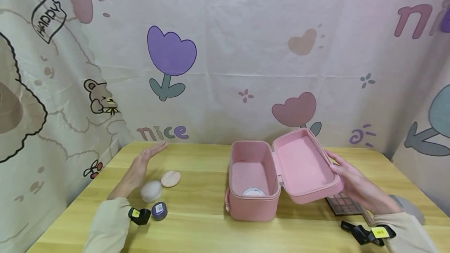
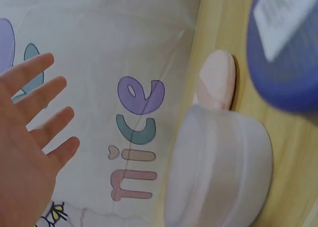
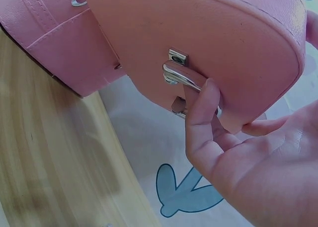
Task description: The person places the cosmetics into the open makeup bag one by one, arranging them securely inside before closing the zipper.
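A pink cosmetic case (image 1: 254, 209) stands on the table with its lid (image 1: 306, 163) tilted out to the right on its hinge. My right hand (image 1: 362, 186) grips the lid's outer edge, and in the right wrist view its fingers are curled by the metal-ended carry handle (image 3: 181, 75). A white round item (image 1: 254, 192) lies in the case's near end. On the left, my left hand (image 1: 138, 169) is raised with straight, spread fingers, holding nothing. Beside it are a whitish round container (image 1: 151, 191), a pale round puff (image 1: 170, 179) and a purple jar (image 1: 159, 211) with a label.
Partly behind my right forearm lie a makeup palette (image 1: 342, 205) and a grey rounded item (image 1: 408, 207). A printed cloth (image 1: 225, 61) hangs along the back and sides of the wooden table (image 1: 197, 221).
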Motion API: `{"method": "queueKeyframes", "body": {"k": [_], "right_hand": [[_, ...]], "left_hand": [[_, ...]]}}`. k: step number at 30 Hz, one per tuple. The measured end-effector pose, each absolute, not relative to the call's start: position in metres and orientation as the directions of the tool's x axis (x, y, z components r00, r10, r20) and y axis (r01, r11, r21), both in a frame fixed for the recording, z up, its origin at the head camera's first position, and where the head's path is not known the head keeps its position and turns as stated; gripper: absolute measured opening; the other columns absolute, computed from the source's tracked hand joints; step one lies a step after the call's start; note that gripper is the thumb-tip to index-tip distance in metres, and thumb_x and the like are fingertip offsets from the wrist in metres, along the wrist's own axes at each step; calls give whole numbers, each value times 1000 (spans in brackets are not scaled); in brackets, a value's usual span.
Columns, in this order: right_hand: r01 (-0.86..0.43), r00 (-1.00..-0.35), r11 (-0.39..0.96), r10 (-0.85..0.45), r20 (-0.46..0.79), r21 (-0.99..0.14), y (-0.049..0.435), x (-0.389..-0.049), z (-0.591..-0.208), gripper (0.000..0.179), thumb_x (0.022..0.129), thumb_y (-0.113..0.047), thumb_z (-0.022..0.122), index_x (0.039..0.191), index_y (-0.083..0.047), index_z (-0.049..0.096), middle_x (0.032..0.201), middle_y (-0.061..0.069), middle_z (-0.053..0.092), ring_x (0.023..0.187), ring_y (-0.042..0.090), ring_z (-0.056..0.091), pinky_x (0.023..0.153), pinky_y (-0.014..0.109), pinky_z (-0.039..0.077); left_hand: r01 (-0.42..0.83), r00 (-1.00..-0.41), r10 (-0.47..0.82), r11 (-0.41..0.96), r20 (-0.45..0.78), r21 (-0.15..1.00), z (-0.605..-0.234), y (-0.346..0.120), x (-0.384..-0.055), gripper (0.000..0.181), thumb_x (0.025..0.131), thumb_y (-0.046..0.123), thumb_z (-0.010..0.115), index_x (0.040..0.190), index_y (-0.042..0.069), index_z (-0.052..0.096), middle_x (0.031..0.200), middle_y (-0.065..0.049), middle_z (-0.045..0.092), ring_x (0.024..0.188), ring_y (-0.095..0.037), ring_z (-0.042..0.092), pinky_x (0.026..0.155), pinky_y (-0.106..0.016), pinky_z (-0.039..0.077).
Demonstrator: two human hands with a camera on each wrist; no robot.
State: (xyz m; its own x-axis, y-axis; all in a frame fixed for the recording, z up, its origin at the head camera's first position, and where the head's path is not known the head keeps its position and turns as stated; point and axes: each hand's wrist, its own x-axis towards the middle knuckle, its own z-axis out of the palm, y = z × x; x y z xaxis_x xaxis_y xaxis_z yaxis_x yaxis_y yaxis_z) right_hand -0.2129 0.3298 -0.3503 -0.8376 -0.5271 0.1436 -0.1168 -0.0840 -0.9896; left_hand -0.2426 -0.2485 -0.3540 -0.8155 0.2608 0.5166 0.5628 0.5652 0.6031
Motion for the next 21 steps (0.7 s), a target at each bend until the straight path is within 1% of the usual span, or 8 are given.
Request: {"method": "queueKeyframes", "body": {"k": [2,4,7,8,12,15,17,21], "right_hand": [[-126,-831,-93,-534,156,-988,331,-213,-351,50,105,-13,24,153,-26,14,136,-15,46,119,12,52,92,32,46],[-117,-838,-91,-526,148,-989,330,-213,-350,50,105,-14,25,153,-27,15,136,-16,46,119,11,52,92,32,46],[-116,-835,-95,-530,149,-989,331,-212,-351,51,105,-14,24,153,-27,14,136,-16,46,119,11,52,92,32,46],[-113,-835,-99,-529,149,-989,331,-212,-351,49,105,-14,24,152,-29,17,135,-16,47,118,12,52,92,33,46],[-122,-822,-122,-544,169,-985,331,-213,-352,46,105,-13,23,147,-33,25,136,-15,47,119,13,52,92,33,46],[-116,-817,-125,-552,166,-985,332,-214,-352,45,105,-13,22,145,-34,26,137,-15,46,119,12,52,92,33,46],[-112,-815,-127,-555,165,-986,332,-214,-353,46,105,-13,22,146,-34,26,137,-16,46,119,12,52,92,33,46],[-104,-820,-123,-551,155,-987,331,-214,-352,48,105,-14,23,150,-31,20,137,-16,46,120,12,51,92,33,45]], "left_hand": [[535,-837,244,554,490,638,-354,-251,-243,65,105,35,7,140,-3,45,148,-26,34,134,-55,22,99,-75,4],[518,-848,243,566,471,641,-354,-252,-244,61,106,33,10,139,-4,45,146,-27,36,133,-54,24,101,-73,6],[473,-875,244,614,417,633,-353,-251,-246,53,106,32,27,139,-6,45,144,-28,38,132,-52,28,104,-69,13],[454,-887,248,628,391,632,-354,-251,-247,52,105,31,33,139,-6,44,144,-29,38,132,-51,28,104,-68,16],[344,-939,234,667,253,661,-360,-251,-251,57,99,33,51,142,-3,41,146,-28,36,132,-51,29,103,-65,24],[267,-963,224,678,153,685,-371,-253,-254,65,95,36,58,144,-2,38,147,-30,33,131,-53,30,103,-64,27],[237,-969,224,710,106,663,-377,-253,-256,71,93,40,62,145,-2,38,146,-31,33,130,-53,30,103,-64,28],[240,-967,241,763,80,600,-383,-249,-256,75,91,45,62,144,-4,39,144,-33,35,130,-53,30,102,-65,27]]}}
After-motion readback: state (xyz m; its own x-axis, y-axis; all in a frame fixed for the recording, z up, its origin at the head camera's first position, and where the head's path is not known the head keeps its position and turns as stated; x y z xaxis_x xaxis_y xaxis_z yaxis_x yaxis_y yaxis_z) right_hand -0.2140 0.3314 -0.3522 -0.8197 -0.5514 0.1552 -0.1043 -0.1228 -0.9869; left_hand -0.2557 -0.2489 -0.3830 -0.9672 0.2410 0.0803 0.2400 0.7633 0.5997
